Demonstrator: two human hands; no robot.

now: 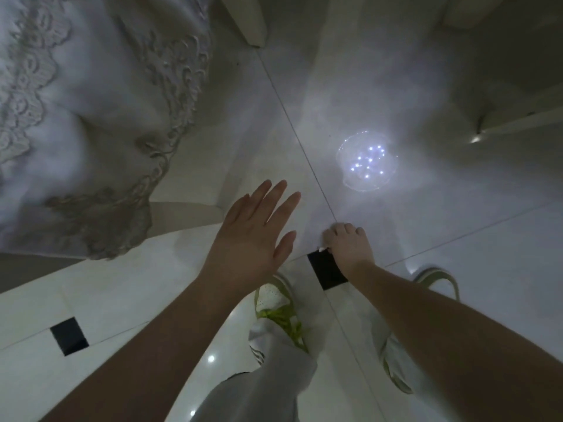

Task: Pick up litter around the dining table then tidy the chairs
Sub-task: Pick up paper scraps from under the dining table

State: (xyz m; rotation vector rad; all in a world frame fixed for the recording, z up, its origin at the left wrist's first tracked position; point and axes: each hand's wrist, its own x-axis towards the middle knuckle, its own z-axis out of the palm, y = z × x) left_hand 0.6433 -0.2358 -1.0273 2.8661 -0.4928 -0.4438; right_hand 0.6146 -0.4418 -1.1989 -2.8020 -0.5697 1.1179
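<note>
Left hand: the left hand [256,229] hovered over the floor, fingers straight and spread, holding nothing.
Right hand: the right hand [347,245] reached down with fingers curled at a small white scrap [327,239]; grip unclear.
Scrap: on the floor [457,239], touching the black tile [326,269].
Tablecloth: lace tablecloth [76,117] hung left of that tile.
Shoes: shoes [277,303] stood just behind it.

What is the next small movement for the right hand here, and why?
Probably lift it, keeping the pinch: the right hand is down at the floor tiles with fingers curled on a small white scrap, while the left hand hovers open, holding nothing.
</note>
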